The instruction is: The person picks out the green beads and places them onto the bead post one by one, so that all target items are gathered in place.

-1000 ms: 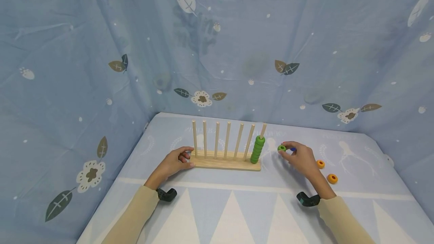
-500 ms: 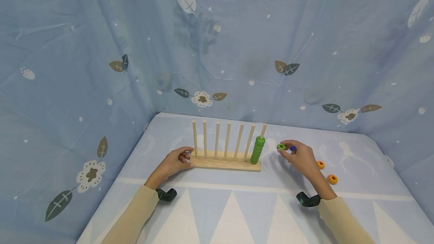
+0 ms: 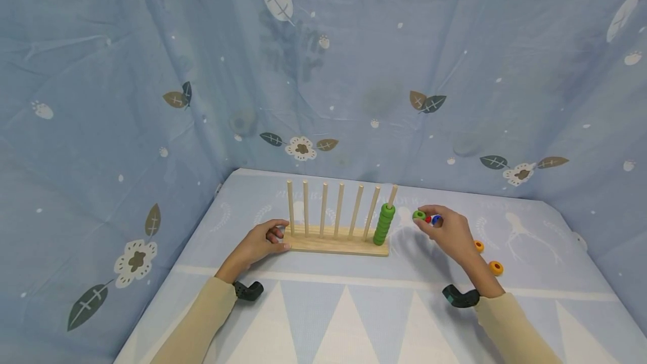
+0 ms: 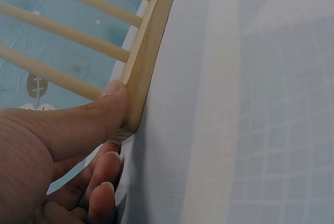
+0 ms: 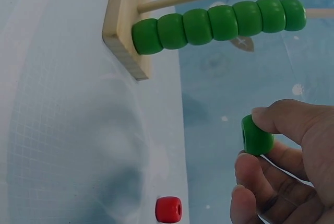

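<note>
My left hand (image 3: 259, 241) holds the left end of a wooden peg rack (image 3: 333, 247). In the left wrist view its thumb (image 4: 99, 112) lies on the base beside the end peg. Several green beads (image 3: 384, 223) are stacked on the rack's rightmost peg, and the peg's tip sticks out above them. Right of the rack, my right hand (image 3: 447, 230) pinches one more green bead (image 5: 257, 135) between thumb and fingers, raised off the table. A red bead (image 5: 168, 210) and a blue bead (image 3: 437, 220) lie just behind that hand.
Two orange beads (image 3: 496, 268) lie on the table to the right of my right forearm. The other wooden pegs (image 3: 339, 209) stand bare. A patterned blue cloth (image 3: 354, 72) hangs behind the table.
My right hand has lifted slightly upward with the green bead, and more of the red and blue beads shows beside its fingers. The left hand and the rack stay put.
</note>
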Action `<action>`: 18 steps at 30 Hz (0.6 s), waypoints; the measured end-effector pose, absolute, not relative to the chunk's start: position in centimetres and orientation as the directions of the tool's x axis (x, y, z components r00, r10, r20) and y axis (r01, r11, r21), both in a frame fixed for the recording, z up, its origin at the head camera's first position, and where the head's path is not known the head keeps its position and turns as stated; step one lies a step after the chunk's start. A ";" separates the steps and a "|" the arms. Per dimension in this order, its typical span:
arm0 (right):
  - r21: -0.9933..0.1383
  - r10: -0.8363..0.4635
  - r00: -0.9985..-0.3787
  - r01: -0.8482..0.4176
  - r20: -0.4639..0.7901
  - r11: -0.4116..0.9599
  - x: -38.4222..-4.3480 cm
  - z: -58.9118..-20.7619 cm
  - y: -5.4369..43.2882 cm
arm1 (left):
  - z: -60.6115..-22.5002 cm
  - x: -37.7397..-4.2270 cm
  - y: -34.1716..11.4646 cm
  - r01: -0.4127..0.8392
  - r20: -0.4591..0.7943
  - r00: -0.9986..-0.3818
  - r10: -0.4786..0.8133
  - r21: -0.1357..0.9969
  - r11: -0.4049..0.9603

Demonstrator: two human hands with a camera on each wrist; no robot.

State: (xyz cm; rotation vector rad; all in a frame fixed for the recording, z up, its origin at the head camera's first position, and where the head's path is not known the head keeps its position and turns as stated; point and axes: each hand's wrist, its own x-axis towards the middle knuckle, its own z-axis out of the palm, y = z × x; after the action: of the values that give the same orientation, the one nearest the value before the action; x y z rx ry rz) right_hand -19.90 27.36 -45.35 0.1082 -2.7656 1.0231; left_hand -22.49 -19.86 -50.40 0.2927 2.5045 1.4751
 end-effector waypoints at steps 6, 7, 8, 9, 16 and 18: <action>-0.640 -0.003 -0.978 -0.138 0.208 0.756 -19.8 -45.0 27.3 | -50.3 -22.4 -19.9 0.068 -0.080 -0.954 0.290 0.882 0.467; -0.641 -0.002 -0.978 -0.138 0.208 0.755 -19.8 -44.9 27.3 | -50.3 -22.4 -19.9 0.068 -0.079 -0.954 0.290 0.882 0.465; -0.641 -0.002 -0.978 -0.138 0.208 0.755 -19.8 -44.9 27.3 | -50.2 -22.4 -19.9 0.068 -0.079 -0.954 0.289 0.883 0.465; -0.641 0.000 -0.978 -0.137 0.209 0.755 -19.8 -44.8 27.3 | -50.2 -22.4 -19.9 0.068 -0.079 -0.954 0.289 0.883 0.465; -0.633 -0.014 -0.969 -0.171 0.245 0.755 -19.8 -44.3 27.1 | -50.3 -22.5 -19.8 0.056 -0.091 -0.956 0.280 0.877 0.476; -0.632 -0.020 -0.966 -0.186 0.260 0.753 -19.8 -44.1 27.1 | -50.3 -22.5 -19.9 0.053 -0.094 -0.956 0.277 0.875 0.480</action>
State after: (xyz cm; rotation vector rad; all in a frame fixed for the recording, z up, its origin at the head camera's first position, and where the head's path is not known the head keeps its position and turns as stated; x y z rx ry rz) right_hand -19.77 27.08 -44.14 0.1619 -2.7148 1.0153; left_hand -22.52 -19.86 -50.29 0.2840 2.5042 1.4692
